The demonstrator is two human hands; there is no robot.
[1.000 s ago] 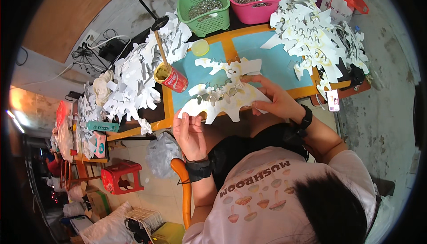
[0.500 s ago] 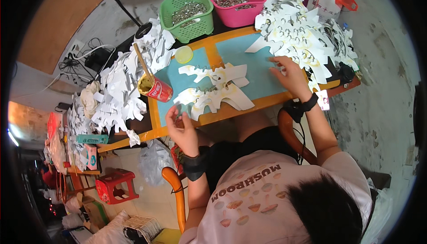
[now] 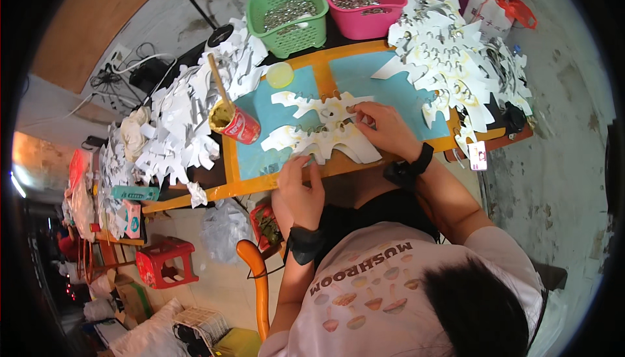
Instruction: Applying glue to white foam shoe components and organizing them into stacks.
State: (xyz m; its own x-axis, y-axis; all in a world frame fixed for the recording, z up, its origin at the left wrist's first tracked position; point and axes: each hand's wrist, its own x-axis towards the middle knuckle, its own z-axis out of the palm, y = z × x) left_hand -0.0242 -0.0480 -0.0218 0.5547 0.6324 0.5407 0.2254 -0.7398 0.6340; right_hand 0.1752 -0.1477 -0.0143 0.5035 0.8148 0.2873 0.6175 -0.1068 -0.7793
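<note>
Two white cut-out pieces with scalloped edges, yellowish smears and small metal parts lie on the blue work mat (image 3: pixel 260 96): a far cut-out (image 3: pixel 306 104) and a near cut-out (image 3: pixel 351 141). My right hand (image 3: pixel 389 130) has its fingers bent at the right end of the far cut-out, thumb and fingertips closed on its edge. At the near cut-out's lower left edge is my left hand (image 3: pixel 301 191), thumb and forefinger apart, fingertips by the paper. A red tin (image 3: pixel 244 128) of yellowish paste with a wooden stick (image 3: pixel 219 82) stands left of both.
Behind the mat stand a green basket (image 3: pixel 286 41) and a pink basket (image 3: pixel 364 24), both holding small metal parts. White cut-outs are heaped at left (image 3: pixel 172 129) and right (image 3: pixel 449 51). A round yellowish lid (image 3: pixel 280 75) rests near the tin. A red stool (image 3: pixel 166 262) stands lower left.
My right hand has moved left and nearer, from over the mat onto the far cut-out. My left hand has shifted right to the near cut-out's edge. The whole view has shifted slightly.
</note>
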